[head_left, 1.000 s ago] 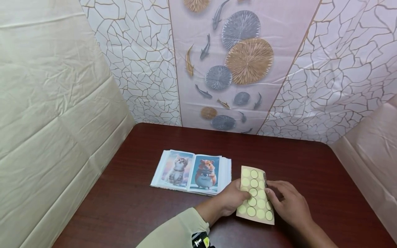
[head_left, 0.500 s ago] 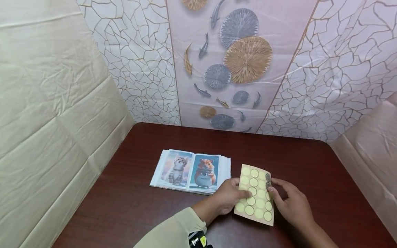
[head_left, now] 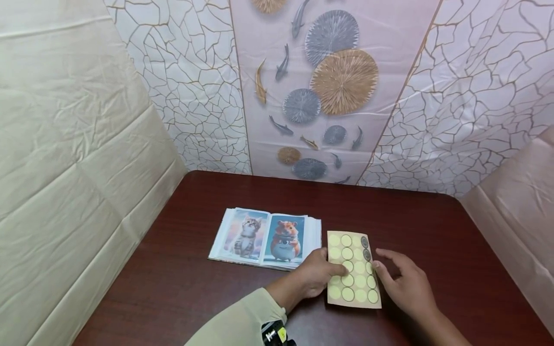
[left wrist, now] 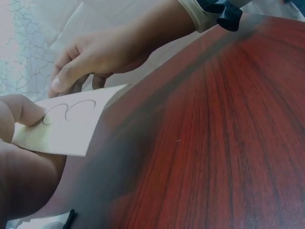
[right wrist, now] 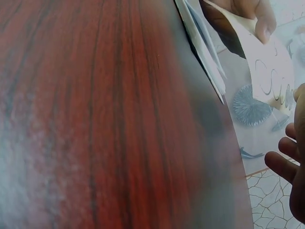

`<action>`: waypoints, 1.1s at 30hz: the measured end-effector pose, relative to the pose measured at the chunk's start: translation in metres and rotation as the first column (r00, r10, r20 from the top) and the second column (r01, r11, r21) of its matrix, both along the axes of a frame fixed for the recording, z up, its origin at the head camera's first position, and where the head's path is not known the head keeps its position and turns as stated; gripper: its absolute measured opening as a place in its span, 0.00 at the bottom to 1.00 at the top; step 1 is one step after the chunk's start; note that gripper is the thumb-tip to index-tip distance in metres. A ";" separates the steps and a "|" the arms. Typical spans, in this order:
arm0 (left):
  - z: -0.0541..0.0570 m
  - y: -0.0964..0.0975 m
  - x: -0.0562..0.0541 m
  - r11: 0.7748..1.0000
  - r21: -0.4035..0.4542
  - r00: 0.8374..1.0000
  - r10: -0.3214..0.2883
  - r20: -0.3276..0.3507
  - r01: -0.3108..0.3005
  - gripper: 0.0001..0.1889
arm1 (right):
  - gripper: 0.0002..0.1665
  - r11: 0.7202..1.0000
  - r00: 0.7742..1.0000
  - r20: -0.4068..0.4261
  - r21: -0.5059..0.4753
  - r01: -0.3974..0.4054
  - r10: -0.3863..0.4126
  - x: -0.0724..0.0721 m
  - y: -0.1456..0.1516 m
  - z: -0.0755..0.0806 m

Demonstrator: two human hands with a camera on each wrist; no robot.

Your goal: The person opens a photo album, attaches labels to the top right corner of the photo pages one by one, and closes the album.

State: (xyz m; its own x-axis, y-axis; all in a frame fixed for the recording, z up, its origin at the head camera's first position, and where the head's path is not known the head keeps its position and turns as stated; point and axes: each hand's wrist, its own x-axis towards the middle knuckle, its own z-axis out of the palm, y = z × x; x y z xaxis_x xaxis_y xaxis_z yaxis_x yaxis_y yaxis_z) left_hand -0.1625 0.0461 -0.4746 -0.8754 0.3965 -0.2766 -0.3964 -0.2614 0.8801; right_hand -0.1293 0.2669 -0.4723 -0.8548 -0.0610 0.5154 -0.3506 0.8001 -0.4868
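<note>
My left hand [head_left: 318, 274] pinches a sheet of round stickers [head_left: 359, 281] by its left edge, thumb on top and fingers underneath. Pale yellow circles in rows cover the tan backing, some of them outlined in dark. Two dark grey round stickers [head_left: 365, 248] sit at the sheet's upper right corner. Beside the right edge is my right hand [head_left: 409, 286], thumb tip right at the edge and fingers loosely extended. In the right wrist view those fingers [right wrist: 281, 167] are spread, with the sheet [right wrist: 269, 71] just beyond them.
An open photo album [head_left: 265, 238] lies on the dark red wooden table [head_left: 173, 293], left of the sheet. It shows a kitten picture [head_left: 245, 235] and a hamster picture [head_left: 285, 240]. A patterned curtain [head_left: 207, 96] hangs behind the table, with plain cream cloth [head_left: 86, 168] at the left.
The sheet has shifted left and straightened, baring the two dark grey stickers that the right hand had covered. The right fingers have come away from the upper right edge.
</note>
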 end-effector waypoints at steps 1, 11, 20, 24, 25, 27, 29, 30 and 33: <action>0.000 -0.001 0.000 1.000 0.007 1.000 -0.012 -0.006 0.012 0.19 | 0.19 1.000 1.000 -0.006 -0.005 -0.005 0.005 0.000 0.000 -0.001; 0.001 -0.003 0.000 0.995 0.041 0.994 -0.089 -0.060 0.092 0.22 | 0.22 0.998 0.997 -0.059 0.010 -0.055 0.056 -0.001 -0.002 -0.003; 0.002 -0.005 0.001 0.988 0.024 0.985 -0.147 -0.094 0.150 0.23 | 0.22 0.996 0.992 -0.087 0.017 -0.091 0.092 -0.002 -0.005 -0.003; 0.002 -0.005 0.002 0.990 0.008 0.986 -0.143 -0.089 0.144 0.22 | 0.21 0.992 0.988 -0.089 0.000 -0.127 0.126 -0.002 -0.006 -0.004; 0.002 -0.005 0.003 0.990 0.006 0.986 -0.141 -0.088 0.142 0.21 | 0.21 0.991 0.987 -0.088 -0.005 -0.137 0.136 -0.001 -0.006 -0.003; 0.002 -0.005 0.003 0.990 0.003 0.986 -0.140 -0.087 0.141 0.21 | 0.20 0.988 0.985 -0.084 -0.013 -0.152 0.150 -0.001 -0.006 -0.003; 0.002 -0.005 0.003 0.989 0.001 0.985 -0.145 -0.090 0.146 0.21 | 0.20 0.987 0.984 -0.082 -0.022 -0.161 0.159 -0.001 -0.007 -0.003; 0.002 -0.005 0.003 0.989 0.001 0.985 -0.149 -0.092 0.150 0.21 | 0.20 0.986 0.983 -0.082 -0.026 -0.165 0.162 -0.001 -0.007 -0.003; 0.001 -0.005 0.003 0.988 -0.006 0.983 -0.154 -0.098 0.155 0.21 | 0.19 0.983 0.980 -0.090 -0.037 -0.182 0.178 -0.001 -0.007 -0.003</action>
